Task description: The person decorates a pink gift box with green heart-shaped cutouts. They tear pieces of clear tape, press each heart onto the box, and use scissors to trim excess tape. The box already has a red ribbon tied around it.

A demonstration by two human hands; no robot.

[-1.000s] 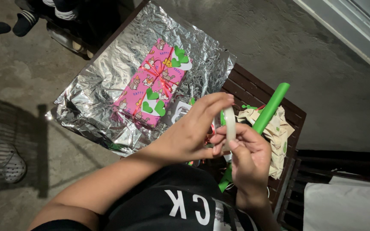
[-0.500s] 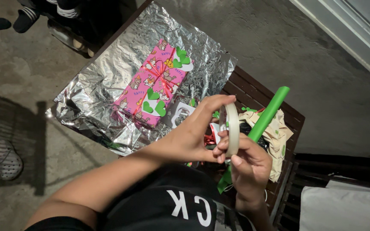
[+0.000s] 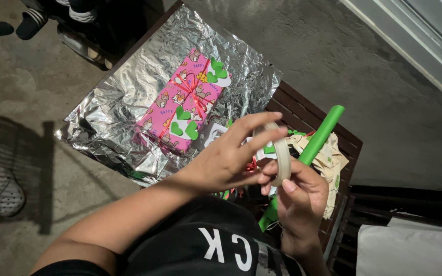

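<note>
Tape roll point(image 3: 281, 159) on edge, hole facing sideways, gripped in right hand point(image 3: 300, 197), left hand point(image 3: 228, 158) fingertips on its rim.

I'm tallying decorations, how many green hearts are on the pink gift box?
4: two green hearts by the pink gift box far corner, two near its front end. Others may be hidden.

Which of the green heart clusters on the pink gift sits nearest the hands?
The lower cluster of green hearts, at the pink gift end closest to the left hand. The other cluster decorates the far top corner.
</note>
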